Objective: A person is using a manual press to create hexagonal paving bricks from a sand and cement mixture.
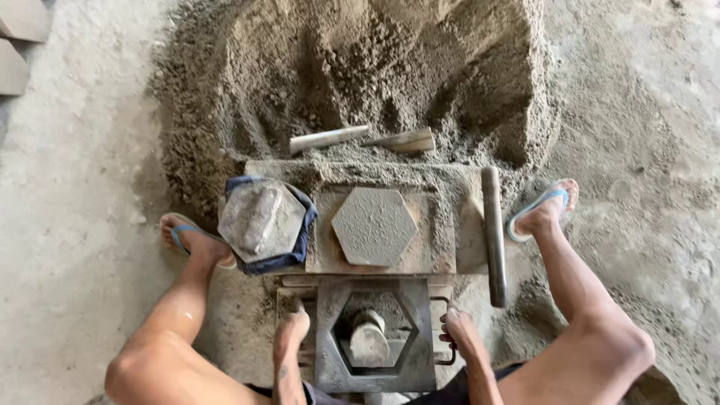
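Soft, even daylight falls on the sand heap [375,75], its scooped hollows holding the deepest shadows, with no glare, sharp focus throughout, and slight wide-angle bending toward the frame edges around it.

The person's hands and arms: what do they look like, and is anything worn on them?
Both forearms are bare: no sleeves, gloves or watch show. The left hand and right hand look dusty with grey sandy mix. A small dark mark sits on the left forearm.
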